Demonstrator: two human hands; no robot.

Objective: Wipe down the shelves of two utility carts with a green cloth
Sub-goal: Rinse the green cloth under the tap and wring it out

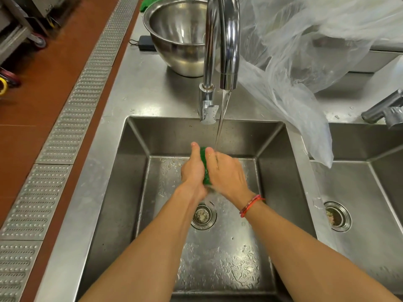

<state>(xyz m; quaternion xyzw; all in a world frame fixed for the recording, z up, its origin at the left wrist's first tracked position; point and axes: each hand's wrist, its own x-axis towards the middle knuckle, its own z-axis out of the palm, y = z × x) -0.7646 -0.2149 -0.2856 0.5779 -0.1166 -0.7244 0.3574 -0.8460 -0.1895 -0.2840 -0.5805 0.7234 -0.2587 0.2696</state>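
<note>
i have the green cloth [206, 170] bunched up and squeezed between both my hands, low over the middle of the left sink [130, 171]. my left hand [193, 168] clasps it from the left and my right hand [226, 173] from the right, thumbs pointing away from me, so only a narrow green strip shows between my palms. both hands are closed on the cloth; i cannot see my fingers on its far side. a red string bracelet [250, 204] sits on my right wrist.

the tap [227, 40] arches above, and a thin stream of water [222, 118] runs from its spout down onto the top of my right hand, just beside the cloth. the sink floor is wet with beads and puddles, and the drain [204, 215] lies below my wrists, partly hidden by my left forearm.

behind the tap a steel mixing bowl [174, 29] stands on the counter, with a small black object [146, 42] just to its left and a bit of another green fabric [150, 2] at the top edge. a clear plastic bag [294, 62] droops from the right across the counter and over the divider between the sinks. the right sink [381, 149] has its own drain [337, 216] with scraps in it. to my left a metal floor grate [65, 127] runs along the brown floor, and a cart wheel [39, 41] shows at the far corner
</note>
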